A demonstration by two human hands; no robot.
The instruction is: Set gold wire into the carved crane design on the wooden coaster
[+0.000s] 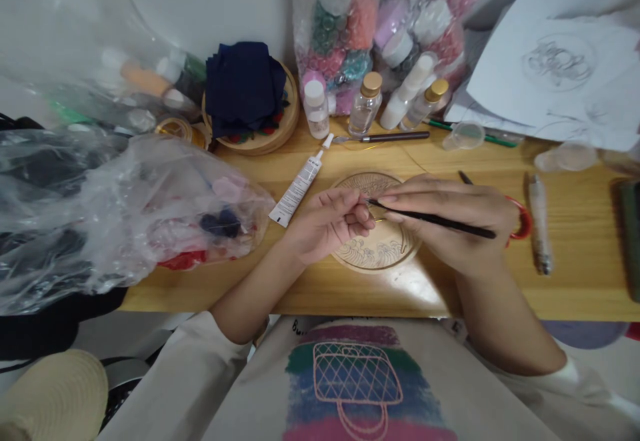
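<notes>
My right hand (445, 217) is closed around black tweezers (435, 217), whose tips meet the fingertips of my left hand (337, 217). The left thumb and forefinger are pinched together, with the other fingers curled. A thin gold wire (379, 220) shows at the left fingers; its end in the pinch is too small to make out. Beneath both hands lies a round wooden disc (373, 262) with line-drawn wave patterns, partly covered by the hands. To the left of the disc is a white glue tube (299, 189) with a pointed cap.
Clear bottles (365, 109) and a dark-handled tool (397, 137) line the back. Dark blue cloth (245, 87) sits on a round wooden piece. Plastic bags (190, 194) crowd the left. Red-handled scissors (523, 219), a white pen (540, 224) and drawn sheets (560, 81) are on the right.
</notes>
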